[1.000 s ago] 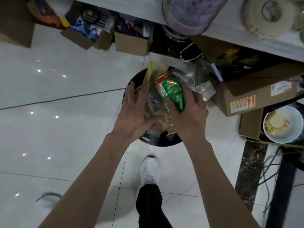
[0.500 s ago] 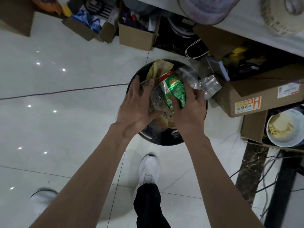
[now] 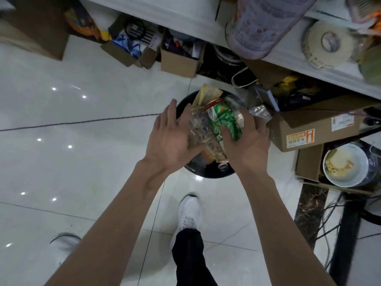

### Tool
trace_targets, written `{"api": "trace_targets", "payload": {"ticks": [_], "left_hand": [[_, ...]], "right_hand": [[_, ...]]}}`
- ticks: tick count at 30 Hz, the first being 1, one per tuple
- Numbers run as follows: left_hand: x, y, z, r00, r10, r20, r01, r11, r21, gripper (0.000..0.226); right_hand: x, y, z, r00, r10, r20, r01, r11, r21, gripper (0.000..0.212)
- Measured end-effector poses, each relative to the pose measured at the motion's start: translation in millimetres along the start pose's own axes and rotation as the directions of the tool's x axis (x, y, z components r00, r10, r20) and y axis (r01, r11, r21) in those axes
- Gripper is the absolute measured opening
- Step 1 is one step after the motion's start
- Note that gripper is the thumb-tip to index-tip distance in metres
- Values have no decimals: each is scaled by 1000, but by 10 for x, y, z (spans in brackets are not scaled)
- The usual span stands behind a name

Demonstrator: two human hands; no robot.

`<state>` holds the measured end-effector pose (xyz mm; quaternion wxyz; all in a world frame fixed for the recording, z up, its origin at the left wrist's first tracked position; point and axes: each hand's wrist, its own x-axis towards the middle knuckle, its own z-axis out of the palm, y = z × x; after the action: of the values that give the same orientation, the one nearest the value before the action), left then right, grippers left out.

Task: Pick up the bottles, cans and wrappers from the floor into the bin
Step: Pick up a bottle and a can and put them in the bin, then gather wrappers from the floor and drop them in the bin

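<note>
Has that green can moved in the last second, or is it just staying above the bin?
No. The green can keeps its place over the black bin, held between the left hand and right hand.

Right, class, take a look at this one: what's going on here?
A person stands on a glossy white tiled floor and holds a bundle of rubbish between both hands, just above a round black bin. The left hand presses flat against a crumpled clear plastic bottle. The right hand wraps round a crushed green drink can. A yellowish wrapper sticks out at the far side. Nothing has been let go yet.
</note>
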<state>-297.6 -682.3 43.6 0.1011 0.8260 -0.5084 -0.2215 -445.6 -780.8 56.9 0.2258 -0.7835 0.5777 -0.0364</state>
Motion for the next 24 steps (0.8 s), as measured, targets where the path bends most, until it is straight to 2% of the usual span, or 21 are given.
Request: {"api": "trace_targets", "payload": {"ticks": [5,9,11,16,24], "left_hand": [[-253,-135,-355,996,-92,-18,92,996,-12,85],[-589,-425,-734,985,-159,-68,157,987,-35,71],[-719,-586,-884,978,-192,-82,189,981,-50,69],[-1304,-1250,-1417,940,-324,-112,311,943,-115,67],[-2706,-2735,-2163,819,-556,-145,526,827,-198,64]], "right_hand": [[-197,-350,-185,997,-55,-47,58,996,69,63],[-382,-799,-257,985,-154,-82,156,987,24,58],[-455,-984,-289,981,-186,-51,187,982,19,58],[-821,-1837,-253,953,-302,0,302,953,-4,57],[-1893,-3607,277,881,-450,145,448,893,50,57]]}}
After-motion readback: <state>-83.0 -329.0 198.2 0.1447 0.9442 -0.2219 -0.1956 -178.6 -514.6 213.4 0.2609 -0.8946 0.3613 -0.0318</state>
